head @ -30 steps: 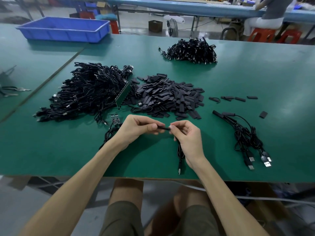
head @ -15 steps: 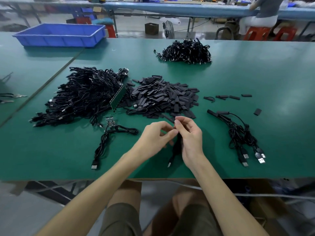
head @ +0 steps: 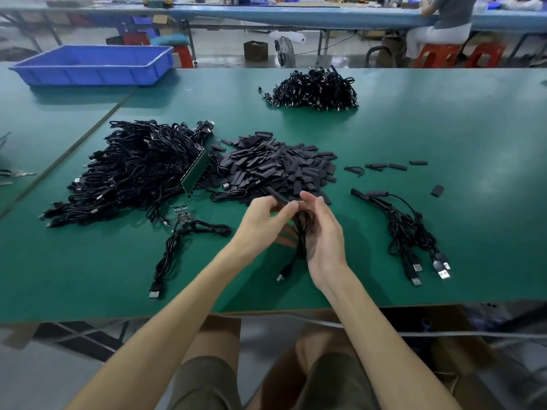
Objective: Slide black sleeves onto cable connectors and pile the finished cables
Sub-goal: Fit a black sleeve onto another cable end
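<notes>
- Head view. Left hand (head: 262, 221) reaches in from the lower left, palm turned down, thumb and forefinger pinched on the sleeved end (head: 276, 197) of a cable (head: 302, 232); that end angles up and left, toward the sleeve heap.
- Right hand (head: 324, 232) is upright, palm facing left, fingers loosely curled round the cable's coiled middle. Loose grip, not a tight fist.
- The cable's far plug (head: 283, 273) hangs below the right hand, near the counter (head: 444, 119) top; whether it touches, cannot tell.
- Sleeve heap (head: 275, 164) lies just beyond the hands; a few stray sleeves (head: 384, 166) to its right.
- Big cable pile (head: 133, 170) sits left of the heap, a green board (head: 196, 172) propped between them.
- Small cable bunch (head: 411, 229) lies right of the hands; another pile (head: 315, 88) far back.
- One loose cable (head: 177, 247) lies left of the hands.
- Blue bin (head: 94, 65) at far left; contents not visible.
</notes>
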`<state>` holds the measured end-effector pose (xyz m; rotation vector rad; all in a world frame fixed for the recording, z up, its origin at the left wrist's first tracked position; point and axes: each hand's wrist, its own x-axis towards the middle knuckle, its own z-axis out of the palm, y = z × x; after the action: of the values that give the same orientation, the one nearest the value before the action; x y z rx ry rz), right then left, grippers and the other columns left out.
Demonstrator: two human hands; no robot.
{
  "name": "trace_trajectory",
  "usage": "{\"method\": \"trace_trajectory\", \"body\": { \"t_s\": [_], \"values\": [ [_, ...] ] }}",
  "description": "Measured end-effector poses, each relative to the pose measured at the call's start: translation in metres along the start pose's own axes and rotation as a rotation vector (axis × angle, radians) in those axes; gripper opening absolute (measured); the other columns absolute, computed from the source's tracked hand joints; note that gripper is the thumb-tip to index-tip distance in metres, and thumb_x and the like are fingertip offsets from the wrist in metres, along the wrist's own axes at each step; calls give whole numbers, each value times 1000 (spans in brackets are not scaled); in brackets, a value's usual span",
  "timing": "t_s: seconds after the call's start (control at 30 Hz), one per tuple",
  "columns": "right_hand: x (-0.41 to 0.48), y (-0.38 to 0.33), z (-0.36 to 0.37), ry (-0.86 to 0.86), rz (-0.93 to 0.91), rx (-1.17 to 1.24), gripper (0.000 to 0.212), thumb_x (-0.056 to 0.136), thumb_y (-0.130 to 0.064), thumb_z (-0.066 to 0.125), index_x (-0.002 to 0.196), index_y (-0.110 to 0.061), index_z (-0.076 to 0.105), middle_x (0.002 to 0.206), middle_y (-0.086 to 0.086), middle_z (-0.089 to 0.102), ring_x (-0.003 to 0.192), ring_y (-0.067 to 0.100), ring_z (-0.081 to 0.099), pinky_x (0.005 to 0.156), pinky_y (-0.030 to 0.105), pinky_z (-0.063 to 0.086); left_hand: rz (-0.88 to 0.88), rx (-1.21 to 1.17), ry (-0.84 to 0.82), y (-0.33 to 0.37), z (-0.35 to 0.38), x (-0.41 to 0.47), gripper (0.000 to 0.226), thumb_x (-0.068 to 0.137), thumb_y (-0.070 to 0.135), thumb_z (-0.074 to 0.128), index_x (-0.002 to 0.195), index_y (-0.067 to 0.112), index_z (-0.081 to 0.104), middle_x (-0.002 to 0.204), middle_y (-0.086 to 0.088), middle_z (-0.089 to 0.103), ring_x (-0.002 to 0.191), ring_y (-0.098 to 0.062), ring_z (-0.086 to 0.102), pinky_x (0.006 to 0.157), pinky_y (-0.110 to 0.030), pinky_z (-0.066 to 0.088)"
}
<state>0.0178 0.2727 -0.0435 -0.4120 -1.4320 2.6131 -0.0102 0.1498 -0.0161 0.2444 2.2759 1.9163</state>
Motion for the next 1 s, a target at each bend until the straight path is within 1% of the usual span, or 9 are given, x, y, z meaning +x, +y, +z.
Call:
{"method": "trace_trajectory", "body": {
  "t_s": [0.07,0.17,0.3,0.43,0.53,0.57,0.67,0.8,1.0],
  "values": [
    [5,1,-1,51,12,51,33,110,-24,47,127,-4,67,116,14,73,107,26,68,99,39,55,-16,-52,14,16,4,5,32,102,24,60,94,-7,67,94,-24,74,82,-40,74,71,-51,63],
    [5,5,3,36,-19,2,22,107,-10,49,114,-4,70,100,4,75,91,18,67,85,28,56,-101,-195,-48,47,15,16,29,103,21,60,92,-6,63,84,-18,74,70,-29,73,63,-37,62],
    [2,10,2,-31,-82,-306,11,101,-7,55,106,-4,64,106,14,72,101,27,66,101,48,52,-194,-335,-146,78,49,27,22,102,16,61,92,-4,63,73,-12,73,61,-24,72,55,-33,61],
    [-4,13,-1,-146,-101,-315,28,106,-12,54,131,-1,59,123,14,68,103,11,66,84,23,56,-222,-172,-173,70,93,38,38,101,21,63,99,-17,63,96,-29,73,85,-42,74,81,-52,62],
    [-3,11,0,-136,-119,-442,16,106,-5,56,120,-3,62,105,7,70,85,8,62,75,14,51,-193,70,-160,55,118,37,33,100,31,64,84,3,60,64,-16,62,48,-22,62,57,-30,54],
    [-2,11,-1,-137,-126,-463,15,105,-5,57,119,-5,62,104,6,70,88,11,61,80,16,51,-206,91,-169,52,124,35,28,101,30,63,87,6,60,63,-13,60,45,-15,60,54,-29,54],
    [-1,10,-4,-148,-103,-485,20,105,-8,57,124,-5,63,114,11,71,99,16,62,94,29,50,-272,73,-226,41,137,31,18,103,25,59,98,8,59,90,-15,59,79,-27,72,85,-44,61],
    [12,11,-5,-123,-65,-539,24,104,-7,60,127,-3,65,121,18,71,115,35,66,106,46,50,-156,229,-241,40,137,24,11,101,18,58,91,13,57,92,-7,59,82,-20,55,81,-32,49],
    [28,25,-12,-95,-50,-552,22,102,-8,64,123,-6,68,116,15,74,113,36,68,104,53,51,-196,210,-387,49,133,18,22,102,11,55,121,4,63,105,-16,72,86,-26,74,88,-39,61]
  ]
}}
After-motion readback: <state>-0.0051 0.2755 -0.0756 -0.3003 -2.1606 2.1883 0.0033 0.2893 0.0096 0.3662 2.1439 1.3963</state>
